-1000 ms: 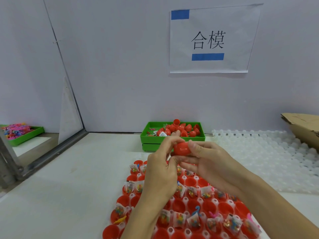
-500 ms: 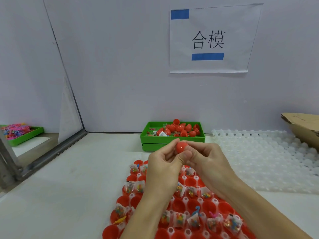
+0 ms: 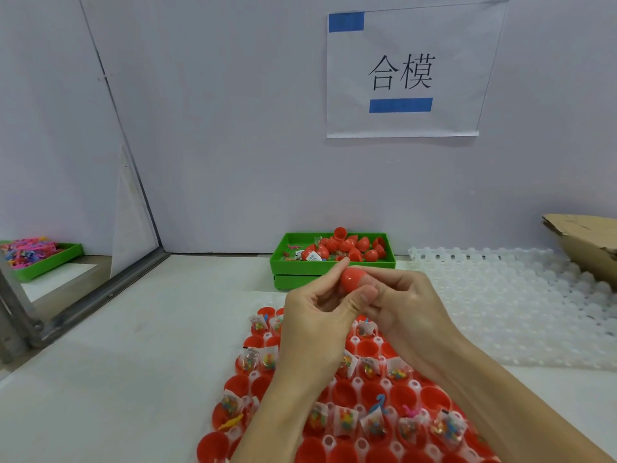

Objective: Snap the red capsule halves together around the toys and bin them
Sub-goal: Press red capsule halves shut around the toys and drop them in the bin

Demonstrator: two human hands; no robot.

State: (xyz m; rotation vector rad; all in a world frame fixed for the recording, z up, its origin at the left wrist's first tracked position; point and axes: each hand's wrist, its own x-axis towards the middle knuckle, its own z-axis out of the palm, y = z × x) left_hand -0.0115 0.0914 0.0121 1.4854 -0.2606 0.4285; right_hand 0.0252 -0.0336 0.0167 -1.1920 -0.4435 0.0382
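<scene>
Nearest: tray of red capsule halves (image 3: pixel 347 392) on the white table (image 3: pixel 133 362), many cups holding small bagged toys (image 3: pixel 345 419), some cups bare. A blue hook-shaped toy (image 3: pixel 380 403) and a yellow toy (image 3: pixel 230 422) sit loose among them.

Above the tray, both hands meet on one red capsule (image 3: pixel 354 279). Left hand (image 3: pixel 317 325) pinches it, thumb on the near side, index finger over the top. Right hand (image 3: pixel 407 312) grips it from the right, fingers curled round it. Can't tell if the halves are fully seated; fingers cover the seam.

Right of the hands: white moulded tray (image 3: pixel 521 305), cups bare. Cardboard box (image 3: pixel 587 242) at its far right edge.

Behind the hands: green bin (image 3: pixel 334 272) against the wall with closed red capsules and a few loose toys inside.

Far left: second green tray (image 3: pixel 50 262) with pink and mixed-colour toys. On the wall, a paper sign (image 3: pixel 407 71) with blue tape.
</scene>
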